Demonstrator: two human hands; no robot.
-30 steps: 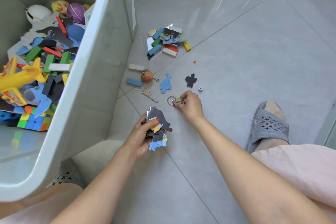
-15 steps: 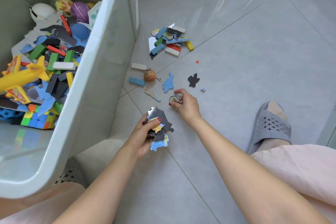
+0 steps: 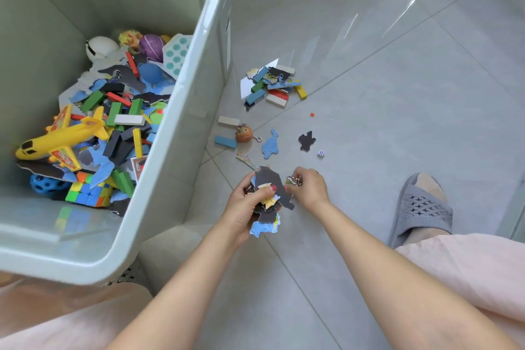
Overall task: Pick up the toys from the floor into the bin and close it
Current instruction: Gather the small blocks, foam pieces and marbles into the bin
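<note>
the left hand (image 3: 244,207) squeezes a stack of puzzle pieces (image 3: 270,196) beside the bin (image 3: 170,128) while the right hand (image 3: 308,189) pinches a key ring (image 3: 294,180), and adding it could make loose pieces slip back onto the floor (image 3: 397,122).

Open pale bin (image 3: 181,111) half-full; blocks and puzzle pieces (image 3: 271,85) litter floor.

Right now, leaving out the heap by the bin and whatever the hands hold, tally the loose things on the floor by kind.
Blocks: 2, white, blue
Puzzle pieces: 3, blue, black, patterned
Keychain toy: 1
Die: 1
Red dot: 1
Total: 8
</note>
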